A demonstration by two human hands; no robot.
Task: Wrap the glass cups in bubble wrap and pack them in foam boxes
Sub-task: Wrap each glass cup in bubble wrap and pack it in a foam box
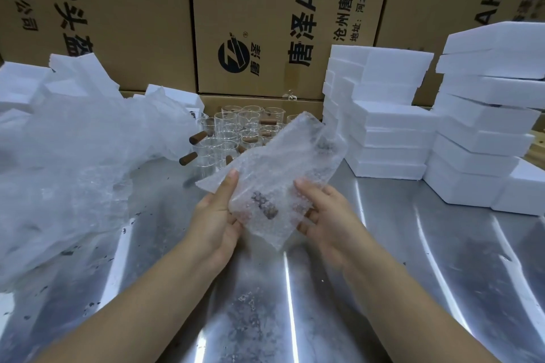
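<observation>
I note left hand (218,215) and right hand (324,215) both gripping a translucent bubble-wrap sheet (283,168), fingers curled round its edges. Its long axis runs away and rightward. The brown shape inside is probably a wood-handled glass cup (265,206), though the glass is unclear. Bare clear glass cups (233,130) stand just beyond. Stacked white foam boxes (389,138) sit right, nearer the right hand, with contents unseen.

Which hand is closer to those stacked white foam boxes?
Right. The right hand grips the clear bubble-wrap bundle on the side toward the stacked white foam boxes; the left hand grips its far side.
</observation>
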